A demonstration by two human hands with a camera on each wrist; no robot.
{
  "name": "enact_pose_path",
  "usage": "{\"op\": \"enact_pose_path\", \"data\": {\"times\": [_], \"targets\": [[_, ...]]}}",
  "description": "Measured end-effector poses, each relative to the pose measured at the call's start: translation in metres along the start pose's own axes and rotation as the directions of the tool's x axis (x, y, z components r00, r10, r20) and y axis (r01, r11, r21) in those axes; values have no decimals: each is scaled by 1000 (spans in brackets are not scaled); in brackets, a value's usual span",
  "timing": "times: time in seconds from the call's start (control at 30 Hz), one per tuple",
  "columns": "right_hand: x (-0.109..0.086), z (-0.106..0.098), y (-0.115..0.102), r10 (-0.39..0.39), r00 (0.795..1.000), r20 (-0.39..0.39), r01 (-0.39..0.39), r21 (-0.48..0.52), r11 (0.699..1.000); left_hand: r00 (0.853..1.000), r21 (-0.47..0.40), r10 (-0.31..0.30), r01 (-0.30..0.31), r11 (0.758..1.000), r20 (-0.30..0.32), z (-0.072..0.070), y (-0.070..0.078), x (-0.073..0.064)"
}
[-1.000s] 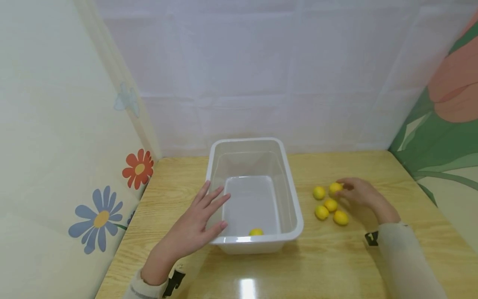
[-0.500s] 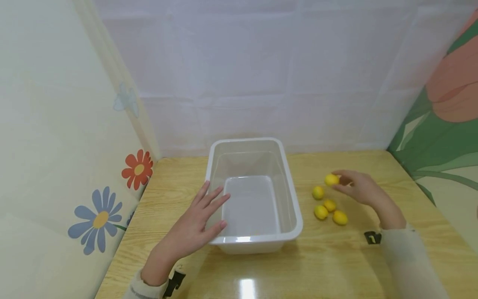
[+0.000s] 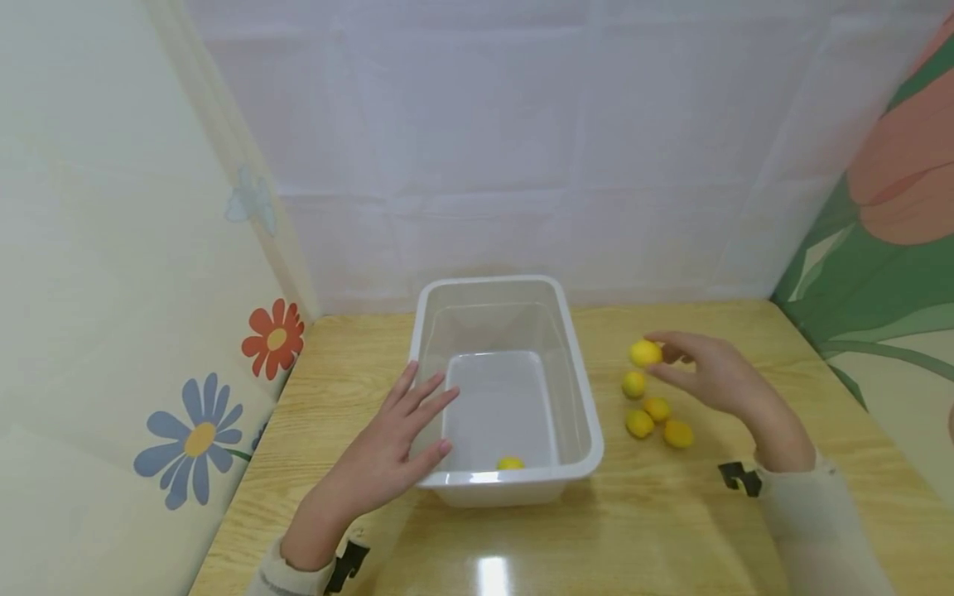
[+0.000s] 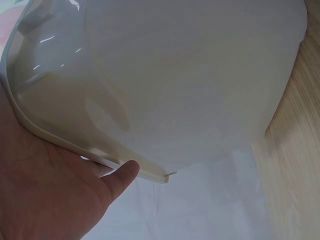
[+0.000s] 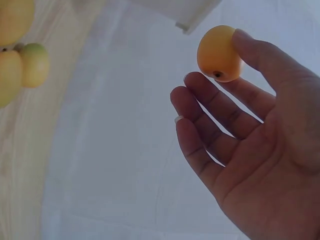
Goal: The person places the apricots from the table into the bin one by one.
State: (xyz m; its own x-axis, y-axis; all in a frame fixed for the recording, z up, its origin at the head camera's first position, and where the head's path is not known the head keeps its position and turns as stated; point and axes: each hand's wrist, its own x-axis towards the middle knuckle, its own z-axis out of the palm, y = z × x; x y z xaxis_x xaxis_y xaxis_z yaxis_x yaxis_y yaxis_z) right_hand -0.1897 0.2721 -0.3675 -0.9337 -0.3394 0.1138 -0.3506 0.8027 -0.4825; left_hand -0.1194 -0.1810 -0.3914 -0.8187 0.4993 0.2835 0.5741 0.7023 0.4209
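My right hand (image 3: 708,368) pinches a small yellow lemon (image 3: 645,353) between thumb and fingertips, raised above the table. The right wrist view shows the thumb on one side of the lemon (image 5: 219,52), with the other fingers loosely bent beneath. My left hand (image 3: 387,451) lies with fingers spread over the near left corner of a pale grey plastic tub (image 3: 596,414). In the left wrist view, that hand (image 4: 55,185) is against the tub's rim. One lemon (image 3: 510,463) sits inside the tub at the near end, partly hidden by the rim.
Several more lemons (image 3: 639,424) lie grouped on the wooden table (image 3: 633,530), right of the tub. White cloth (image 3: 477,165) hangs behind the table. A flower-printed panel (image 3: 112,290) stands at the left, and a leaf-printed one (image 3: 887,273) at the right.
My right hand has lifted one lemon off the group and carried it up and a little to the left, toward the tub. The left hand has stayed in place.
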Motion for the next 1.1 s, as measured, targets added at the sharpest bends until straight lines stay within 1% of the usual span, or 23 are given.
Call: {"op": "enact_pose_path", "data": {"times": [0.1, 0.27, 0.4, 0.6, 0.77, 0.93, 1.1], "targets": [[-2, -1, -9, -31, 999, -10, 31, 16, 999, 1000, 1, -3, 3, 1000, 3, 0, 0, 0], [-5, -3, -24, -112, 993, -46, 114, 26, 993, 1000, -2, -7, 7, 1000, 8, 1, -1, -1], [-6, -4, -38, -151, 987, -63, 153, 23, 988, 1000, -7, -7, 7, 1000, 8, 1, -1, -1], [-3, -4, -57, -205, 977, -66, 207, 34, 978, 1000, -2, -12, 12, 1000, 12, 1, 0, -2], [4, 0, -69, -270, 960, -72, 274, 53, 960, 1000, -4, -17, 17, 1000, 16, 0, 0, -2], [10, 4, -81, -324, 943, -78, 328, 51, 943, 1000, -4, -13, 13, 1000, 17, -1, 0, -1], [13, 8, -93, -364, 930, -59, 367, 66, 928, 1000, -7, -14, 14, 1000, 20, 0, 0, 0]]}}
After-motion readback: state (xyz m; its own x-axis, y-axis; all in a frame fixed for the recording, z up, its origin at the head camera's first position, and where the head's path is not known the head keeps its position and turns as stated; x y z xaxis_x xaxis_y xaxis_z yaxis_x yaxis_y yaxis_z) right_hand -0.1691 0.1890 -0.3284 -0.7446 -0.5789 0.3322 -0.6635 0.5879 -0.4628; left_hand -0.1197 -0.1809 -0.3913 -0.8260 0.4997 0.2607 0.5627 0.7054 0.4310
